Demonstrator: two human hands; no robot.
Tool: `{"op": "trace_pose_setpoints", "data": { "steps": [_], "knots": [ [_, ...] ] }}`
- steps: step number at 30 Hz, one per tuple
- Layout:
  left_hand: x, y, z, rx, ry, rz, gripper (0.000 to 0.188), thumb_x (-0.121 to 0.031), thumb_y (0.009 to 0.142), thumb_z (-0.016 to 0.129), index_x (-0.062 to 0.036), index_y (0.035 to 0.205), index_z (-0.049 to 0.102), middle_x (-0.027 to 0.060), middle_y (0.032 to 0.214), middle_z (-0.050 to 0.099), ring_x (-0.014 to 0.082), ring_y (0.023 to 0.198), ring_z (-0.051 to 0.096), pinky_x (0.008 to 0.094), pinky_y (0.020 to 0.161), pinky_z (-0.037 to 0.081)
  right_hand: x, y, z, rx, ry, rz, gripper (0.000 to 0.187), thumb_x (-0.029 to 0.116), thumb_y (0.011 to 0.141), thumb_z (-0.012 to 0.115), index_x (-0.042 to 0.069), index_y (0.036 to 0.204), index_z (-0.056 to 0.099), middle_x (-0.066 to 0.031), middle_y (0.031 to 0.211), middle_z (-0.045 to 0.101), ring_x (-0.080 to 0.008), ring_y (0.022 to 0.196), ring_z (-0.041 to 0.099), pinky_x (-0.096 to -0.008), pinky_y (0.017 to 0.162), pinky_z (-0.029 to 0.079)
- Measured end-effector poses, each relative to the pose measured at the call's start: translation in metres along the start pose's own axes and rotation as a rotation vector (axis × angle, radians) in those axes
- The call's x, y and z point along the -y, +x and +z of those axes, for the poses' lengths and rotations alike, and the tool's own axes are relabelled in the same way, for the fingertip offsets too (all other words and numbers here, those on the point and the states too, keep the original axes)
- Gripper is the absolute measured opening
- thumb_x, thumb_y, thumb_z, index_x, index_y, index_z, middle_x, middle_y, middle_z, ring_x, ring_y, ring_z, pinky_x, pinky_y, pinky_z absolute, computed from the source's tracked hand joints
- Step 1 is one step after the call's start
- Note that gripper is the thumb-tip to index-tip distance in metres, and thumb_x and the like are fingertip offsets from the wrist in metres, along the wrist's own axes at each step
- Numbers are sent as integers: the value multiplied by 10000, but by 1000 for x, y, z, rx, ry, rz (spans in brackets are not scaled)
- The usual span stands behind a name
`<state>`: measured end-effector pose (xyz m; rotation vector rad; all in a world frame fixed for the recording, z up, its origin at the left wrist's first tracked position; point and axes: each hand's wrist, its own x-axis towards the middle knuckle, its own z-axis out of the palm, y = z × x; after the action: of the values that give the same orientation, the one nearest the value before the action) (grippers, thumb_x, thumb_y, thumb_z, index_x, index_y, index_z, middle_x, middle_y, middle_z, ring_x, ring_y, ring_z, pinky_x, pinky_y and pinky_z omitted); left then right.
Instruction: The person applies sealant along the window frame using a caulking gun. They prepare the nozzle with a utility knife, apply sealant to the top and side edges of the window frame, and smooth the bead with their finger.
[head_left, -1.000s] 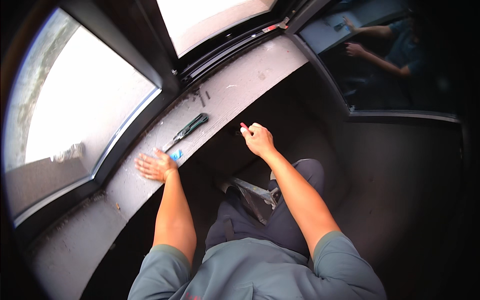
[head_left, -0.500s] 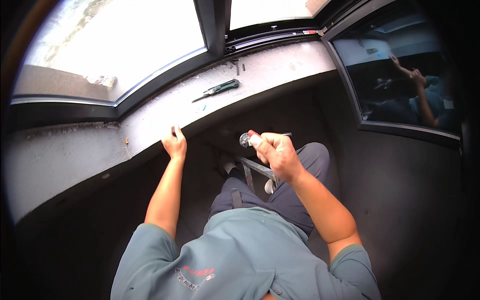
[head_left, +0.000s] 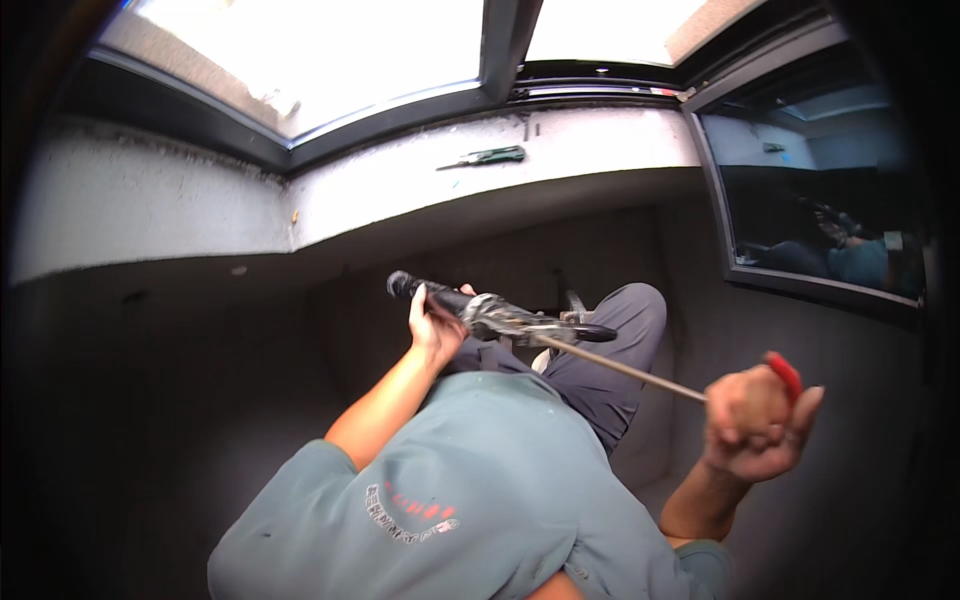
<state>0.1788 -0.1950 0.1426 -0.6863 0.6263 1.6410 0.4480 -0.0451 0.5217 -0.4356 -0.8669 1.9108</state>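
Note:
A caulking gun [head_left: 500, 317] with a dark barrel lies across my lap, slightly blurred. My left hand [head_left: 436, 328] is wrapped round its barrel near the left end. From the gun's right end a thin metal rod [head_left: 625, 370] sticks far out toward the lower right. My right hand [head_left: 755, 425] is closed in a fist at the rod's outer end, with a red piece [head_left: 785, 376] showing by the thumb. A green and black utility knife [head_left: 495, 156] rests on the pale window sill [head_left: 390, 188], apart from both hands.
Dark window frames [head_left: 400, 120] rise behind the sill. At the right an opened window sash [head_left: 810, 190] hangs inward and reflects me. Small dark scraps [head_left: 537, 129] and an orange bit [head_left: 295, 217] lie on the sill. My legs [head_left: 620, 360] are below the gun.
My left hand has left the sill's edge and taken hold of the gun's barrel. My right hand has moved right and down, with the rod stretching out to it. The view has shifted.

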Motion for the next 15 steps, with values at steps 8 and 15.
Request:
{"op": "trace_pose_setpoints", "data": {
  "steps": [8,15],
  "knots": [
    [23,-54,93,102,426,-105,405,-488,920,722,-111,1061,675,109,1068,734,264,1047,705,552,1056,491,95,-69,-176,-616,-141,-361,362,302,1106,506,2,932,608,5,647,410,-80,501,306,-223,611,412],
    [53,-89,173,305,608,-78,388,-343,914,796,-84,1157,640,80,1093,718,219,1030,720,436,924,599,85,-122,-313,-1229,-178,-536,433,455,1096,449,46,1066,591,-24,669,468,-150,529,412,-326,665,536]
  ]
}}
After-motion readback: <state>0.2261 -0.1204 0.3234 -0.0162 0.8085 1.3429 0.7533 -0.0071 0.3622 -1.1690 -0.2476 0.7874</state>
